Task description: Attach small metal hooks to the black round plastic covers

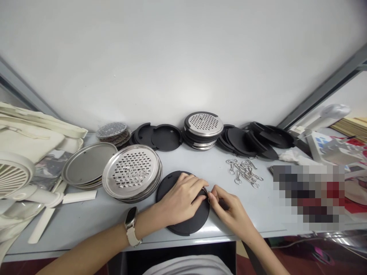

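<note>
A black round plastic disc [189,225] lies flat near the table's front edge. My left hand [183,196], with a watch [131,217] on its wrist, lies over the disc; its thumb and index finger close at the disc's right edge. There my right hand [228,208] pinches a small metal piece [209,194], mostly hidden by the fingertips. To the right lies a loose pile of wire hooks with ring ends [243,172]. Left of the disc stands a stack of round metal grater plates [133,172].
Plain metal discs [88,164] are stacked at left, near a white fan [14,175]. Along the wall stand finer grater plates [111,130], black discs [166,137], a grater stack [203,124] and black round trays [243,139]. A blurred patch [312,196] covers items at right.
</note>
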Available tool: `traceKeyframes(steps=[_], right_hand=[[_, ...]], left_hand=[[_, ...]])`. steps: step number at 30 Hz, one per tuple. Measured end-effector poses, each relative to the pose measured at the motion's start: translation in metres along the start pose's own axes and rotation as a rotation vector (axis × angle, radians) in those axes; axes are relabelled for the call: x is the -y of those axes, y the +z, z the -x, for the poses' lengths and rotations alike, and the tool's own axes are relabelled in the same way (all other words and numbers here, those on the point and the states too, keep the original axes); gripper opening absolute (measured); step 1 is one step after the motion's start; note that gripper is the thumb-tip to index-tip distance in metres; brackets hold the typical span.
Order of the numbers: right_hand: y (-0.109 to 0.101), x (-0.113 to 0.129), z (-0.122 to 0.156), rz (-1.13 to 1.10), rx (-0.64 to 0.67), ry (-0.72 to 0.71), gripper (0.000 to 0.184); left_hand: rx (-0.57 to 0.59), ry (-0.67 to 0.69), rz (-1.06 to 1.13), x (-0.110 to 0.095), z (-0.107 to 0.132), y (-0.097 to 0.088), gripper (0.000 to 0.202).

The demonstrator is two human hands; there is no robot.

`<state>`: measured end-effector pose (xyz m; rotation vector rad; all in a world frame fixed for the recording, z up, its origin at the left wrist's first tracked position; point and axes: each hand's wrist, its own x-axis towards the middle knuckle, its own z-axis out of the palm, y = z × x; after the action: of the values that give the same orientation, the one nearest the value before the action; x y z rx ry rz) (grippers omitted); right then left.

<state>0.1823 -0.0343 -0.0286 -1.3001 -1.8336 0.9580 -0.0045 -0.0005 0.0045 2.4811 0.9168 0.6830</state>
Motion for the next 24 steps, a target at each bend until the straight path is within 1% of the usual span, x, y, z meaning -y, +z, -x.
traceKeyframes(steps=[7,13,19,24], right_hand=[[-0.0015,0.0033,-0.0021,0.014,0.075,-0.002,0.033],[-0.0012,0.0055,-0.0026,0.014,0.068,0.017,0.033],[-0.0007,0.0041,-0.0007,0.010,0.045,0.014,0.032],[-0.0016,0.0037,0.0001,-0.001,0.051,0.018,0.032]], left_hand=[[-0.005,-0.025,-0.015,0.0003,-0.0001,0.0009,0.016],[-0.018,-0.035,0.024,0.0015,0.0000,0.0024,0.021],[-0.005,-0.045,0.038,0.0016,-0.0007,0.0024,0.023],[0.005,-0.036,0.046,0.0021,-0.0016,0.0017,0.022]])
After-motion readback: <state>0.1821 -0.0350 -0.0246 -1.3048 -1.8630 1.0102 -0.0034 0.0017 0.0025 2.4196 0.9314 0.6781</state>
